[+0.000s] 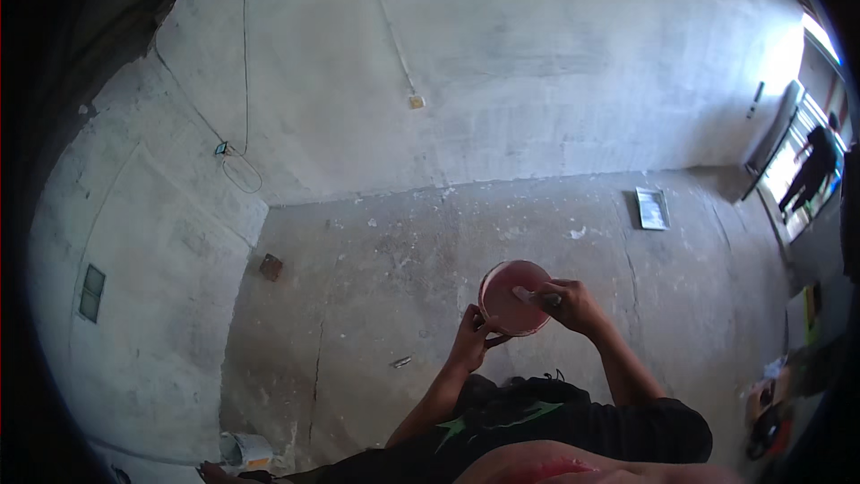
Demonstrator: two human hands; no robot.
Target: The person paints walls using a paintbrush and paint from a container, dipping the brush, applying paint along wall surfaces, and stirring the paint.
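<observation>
A round bucket (491,280) with pinkish-red paint (511,312) inside is held up in front of my body. My left hand (469,341) grips its near left side, thumb by the rim and fingers curled underneath. Over the bucket's right edge, my right hand (573,305) is closed around the handle of a paintbrush (523,294). The brush's pale, paint-smeared end points left, over the paint. Whether it touches the paint I cannot tell.
A paint tray (652,209) lies on the concrete floor (385,278) at the far right. A brick (270,267) sits by the left wall, and a white bucket (246,450) stands lower left. Another person (813,161) is at the bright doorway. Assorted items (766,412) crowd the lower right.
</observation>
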